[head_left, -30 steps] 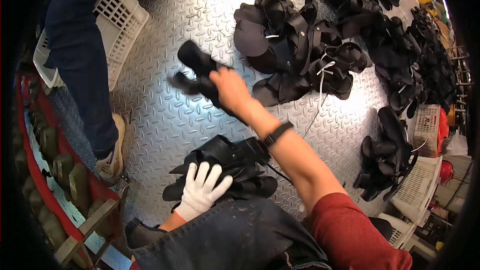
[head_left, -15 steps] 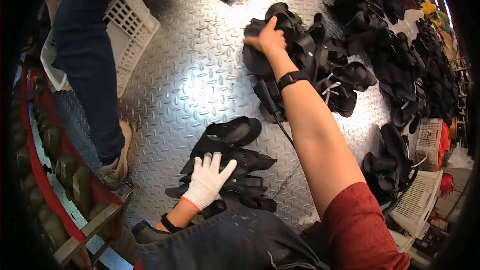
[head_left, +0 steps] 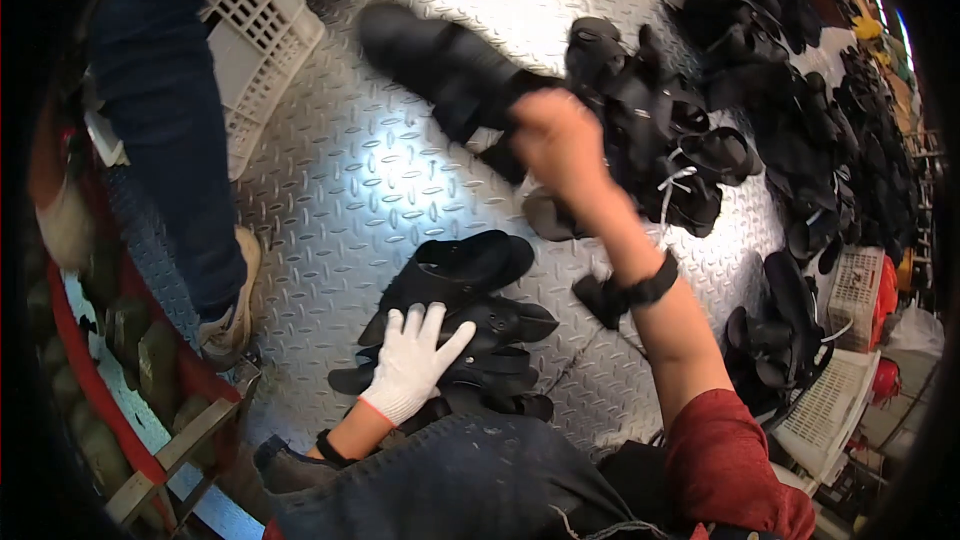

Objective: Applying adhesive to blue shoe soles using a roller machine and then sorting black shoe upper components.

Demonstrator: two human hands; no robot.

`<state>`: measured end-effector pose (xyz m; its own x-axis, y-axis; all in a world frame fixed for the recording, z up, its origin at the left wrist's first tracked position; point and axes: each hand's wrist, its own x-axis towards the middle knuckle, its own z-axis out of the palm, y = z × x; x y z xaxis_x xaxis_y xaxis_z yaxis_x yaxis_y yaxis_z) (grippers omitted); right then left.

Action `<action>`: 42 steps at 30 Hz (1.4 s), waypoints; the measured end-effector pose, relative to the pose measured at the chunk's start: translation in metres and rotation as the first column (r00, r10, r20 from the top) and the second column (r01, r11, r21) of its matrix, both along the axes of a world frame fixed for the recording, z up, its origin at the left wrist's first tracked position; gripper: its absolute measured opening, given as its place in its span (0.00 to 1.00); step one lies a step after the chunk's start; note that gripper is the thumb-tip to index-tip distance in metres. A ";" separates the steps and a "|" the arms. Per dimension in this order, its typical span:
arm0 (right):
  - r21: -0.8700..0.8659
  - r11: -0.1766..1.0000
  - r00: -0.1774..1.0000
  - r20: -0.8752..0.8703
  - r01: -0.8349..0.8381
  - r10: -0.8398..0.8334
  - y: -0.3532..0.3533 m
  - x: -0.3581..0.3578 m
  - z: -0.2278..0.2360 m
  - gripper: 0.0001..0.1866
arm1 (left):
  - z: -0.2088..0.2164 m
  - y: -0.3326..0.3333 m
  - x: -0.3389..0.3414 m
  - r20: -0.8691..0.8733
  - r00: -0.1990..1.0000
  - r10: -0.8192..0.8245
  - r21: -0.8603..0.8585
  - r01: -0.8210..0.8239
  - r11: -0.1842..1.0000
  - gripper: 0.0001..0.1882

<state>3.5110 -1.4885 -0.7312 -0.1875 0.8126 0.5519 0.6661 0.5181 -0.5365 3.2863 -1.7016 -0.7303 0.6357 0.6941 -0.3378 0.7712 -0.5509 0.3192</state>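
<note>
My left hand, in a white knit glove, lies with its fingers spread on a small stack of black shoe uppers close to my knees. Its fingers look open, pressed on top and not wrapped round anything. Farther out, my bare right hand is closed on the end of a black shoe upper. That piece is lifted over the metal floor and smeared by motion, pointing away to the left. To the right of this hand lies a loose heap of more black uppers with straps, one tied with white cord.
Larger heaps of black uppers spread along the right. White plastic crates stand at the lower right, another crate at the upper left. A person's leg stands on the left, beside a red-edged rack holding dark green shoe lasts.
My right hand has closed on a black upper from the heap and raised it, swinging its far end leftward. My left hand stays on its stack. Another person's gloved hand has appeared at far left.
</note>
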 end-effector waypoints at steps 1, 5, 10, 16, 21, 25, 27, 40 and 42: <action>-0.026 0.994 0.967 0.229 -0.110 0.113 -0.032 -0.016 0.012 0.04 | 0.011 -0.001 -0.003 0.037 0.999 0.001 0.026 -0.002 1.000 0.51; -0.523 0.763 0.805 0.219 -0.380 0.551 -0.158 -0.021 -0.035 0.03 | 0.030 0.006 0.008 0.252 0.967 -0.040 0.391 -0.064 0.918 0.31; -0.834 0.295 0.668 -0.113 -0.467 0.736 -0.124 0.004 0.034 0.19 | 0.008 0.021 0.000 0.030 0.998 0.059 0.036 -0.061 0.998 0.63; -0.440 0.583 0.730 0.433 0.683 -0.528 0.024 0.150 -0.012 0.38 | 0.010 0.032 0.031 -0.001 1.000 0.011 0.038 -0.011 0.999 0.63; -0.713 0.693 0.839 -0.314 0.101 -0.445 -0.037 0.187 0.065 0.22 | 0.007 0.017 0.012 -0.045 0.996 0.081 0.038 -0.080 0.996 0.62; -0.696 0.655 0.956 0.210 0.295 -0.207 -0.058 0.259 0.091 0.21 | 0.012 0.019 0.015 -0.065 0.996 0.063 0.022 -0.062 0.998 0.64; -0.566 0.767 0.843 0.534 0.302 0.061 -0.061 0.334 0.047 0.21 | 0.012 0.029 0.031 -0.046 0.999 0.018 0.033 -0.016 0.999 0.64; -0.595 0.783 0.813 0.537 0.179 0.223 -0.085 0.333 0.076 0.06 | 0.023 0.009 0.044 0.008 0.978 -0.207 -0.033 0.207 0.978 0.59; -0.572 0.792 0.727 0.635 0.212 0.264 -0.066 0.354 0.037 0.10 | 0.022 0.010 0.049 0.005 0.979 -0.204 -0.009 0.205 0.979 0.59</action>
<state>3.8651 -1.5545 -0.6941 -0.3245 0.8980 -0.2971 0.9445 0.2908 -0.1525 3.3356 -1.6914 -0.7080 0.7654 0.5461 -0.3406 0.6411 -0.6937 0.3284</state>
